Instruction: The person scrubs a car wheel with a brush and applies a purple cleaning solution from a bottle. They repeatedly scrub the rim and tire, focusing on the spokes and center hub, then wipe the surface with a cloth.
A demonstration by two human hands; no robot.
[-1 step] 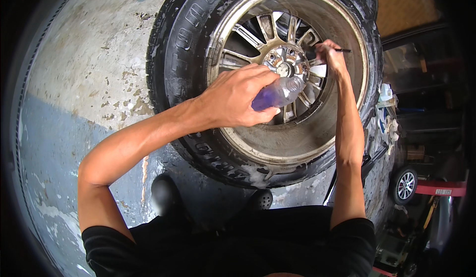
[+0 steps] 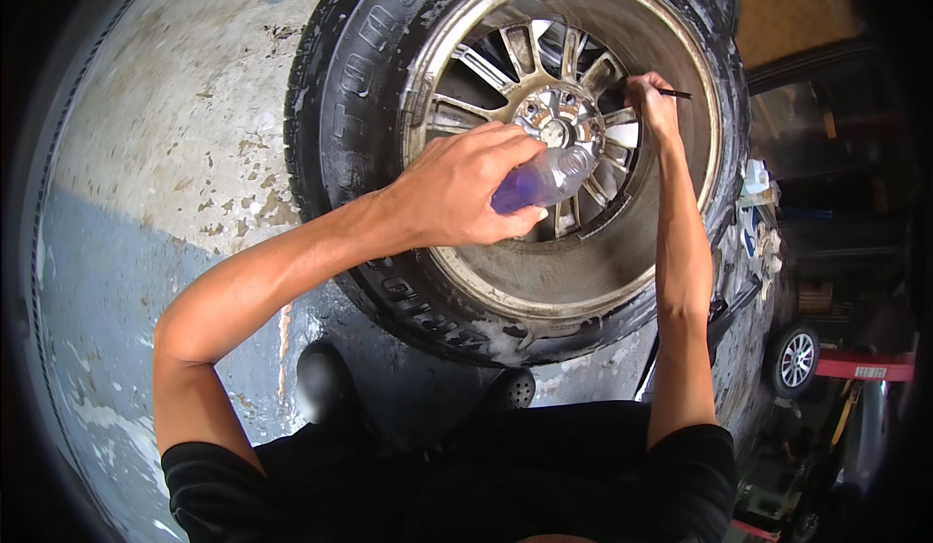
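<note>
A large black tyre (image 2: 340, 105) lies flat on the floor with its metal wheel rim (image 2: 525, 305) facing up. Over the hub, my left hand (image 2: 471, 188) is wrapped round a clear plastic bottle (image 2: 539, 183) holding purple liquid, tilted with its narrow end toward the spokes. My right hand (image 2: 654, 105) reaches inside the rim at the right and pinches a slim dark stick-like tool (image 2: 674, 94). The tool's other end is hidden by the fingers, near the spokes (image 2: 603, 74). White suds cling to the tyre's near side.
Another spoked wheel (image 2: 797, 362) stands at the right beside a red bar (image 2: 865, 365). Small items lie on a ledge (image 2: 760, 198) right of the tyre. My dark shoes (image 2: 326, 380) are just below the tyre, on worn, paint-flaked concrete (image 2: 175, 154).
My right hand has shifted slightly to the right and up along the rim, still pinching the slim tool. The left hand holds the bottle in almost the same place.
</note>
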